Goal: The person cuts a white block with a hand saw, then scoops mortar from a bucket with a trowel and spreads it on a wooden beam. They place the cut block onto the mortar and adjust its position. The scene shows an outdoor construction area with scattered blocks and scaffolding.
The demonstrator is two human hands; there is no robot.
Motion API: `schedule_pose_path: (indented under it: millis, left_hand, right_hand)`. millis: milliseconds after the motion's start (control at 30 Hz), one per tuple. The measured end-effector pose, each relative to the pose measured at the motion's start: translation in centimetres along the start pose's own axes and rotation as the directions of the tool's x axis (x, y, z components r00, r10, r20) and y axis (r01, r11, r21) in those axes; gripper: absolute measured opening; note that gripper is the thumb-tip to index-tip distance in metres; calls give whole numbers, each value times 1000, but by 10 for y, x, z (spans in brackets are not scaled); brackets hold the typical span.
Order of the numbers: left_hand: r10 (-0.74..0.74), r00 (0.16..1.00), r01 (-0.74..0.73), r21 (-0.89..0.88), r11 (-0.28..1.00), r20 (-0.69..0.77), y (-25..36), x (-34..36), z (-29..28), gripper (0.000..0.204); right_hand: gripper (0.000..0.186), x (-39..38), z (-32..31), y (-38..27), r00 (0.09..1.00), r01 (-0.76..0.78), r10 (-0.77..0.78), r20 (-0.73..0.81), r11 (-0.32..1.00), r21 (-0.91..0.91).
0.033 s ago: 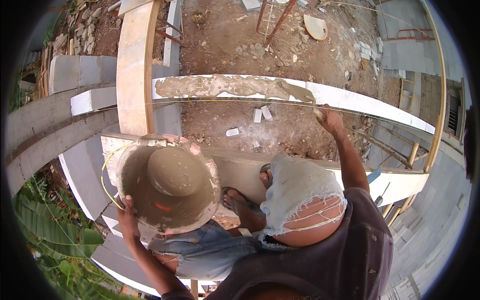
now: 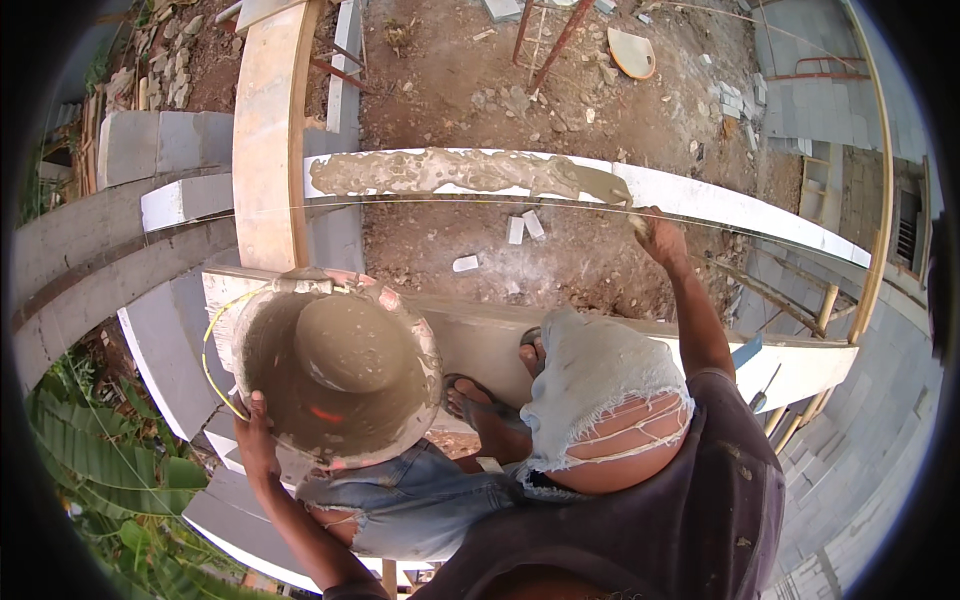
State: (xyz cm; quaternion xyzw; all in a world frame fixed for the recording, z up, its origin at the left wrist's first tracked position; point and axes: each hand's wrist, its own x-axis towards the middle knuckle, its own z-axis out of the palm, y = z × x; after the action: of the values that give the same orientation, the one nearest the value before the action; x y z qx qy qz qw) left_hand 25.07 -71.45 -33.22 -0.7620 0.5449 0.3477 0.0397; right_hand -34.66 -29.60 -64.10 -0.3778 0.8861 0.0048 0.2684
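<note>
My right hand (image 2: 663, 240) is closed round the handle of a trowel (image 2: 606, 188), whose mortar-coated blade rests at the right end of a grey mortar bed (image 2: 430, 172). That wet, uneven layer covers the left stretch of a narrow white block wall (image 2: 730, 203). Beside my left knee, a round bucket (image 2: 425, 350) smeared with mortar has a mound of mortar (image 2: 355, 342) inside. My left hand (image 2: 258, 440) grips the bucket's near left rim, with part of its fingers hidden behind the rim. A yellow cord or handle (image 2: 207, 345) curves along that side.
A string line (image 2: 460, 203) runs just on my side of the wall. A wooden plank (image 2: 268, 130) crosses the wall at left. My feet are on a board (image 2: 480, 340). Below lie dirt and loose block pieces (image 2: 515, 231); a bamboo pole (image 2: 875, 230) stands right.
</note>
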Motion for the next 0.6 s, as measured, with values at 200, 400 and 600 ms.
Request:
schedule_pose_path:
  millis: [200, 400, 600]
  left_hand:
    - [49, 998, -50, -21, 999, -41, -20, 5, -2, 76]
    - [25, 1000, -25, 65, 998, -1, 7, -9, 5, 64]
    - [49, 999, -49, 7, 999, 18, 6, -8, 9, 67]
  right_hand:
    - [39, 2, -6, -17, 993, -78, 74, -95, 996, -43]
    - [42, 7, -13, -11, 986, -148, 140, -87, 985, -94]
    - [45, -46, -23, -28, 989, -146, 146, -29, 989, -4]
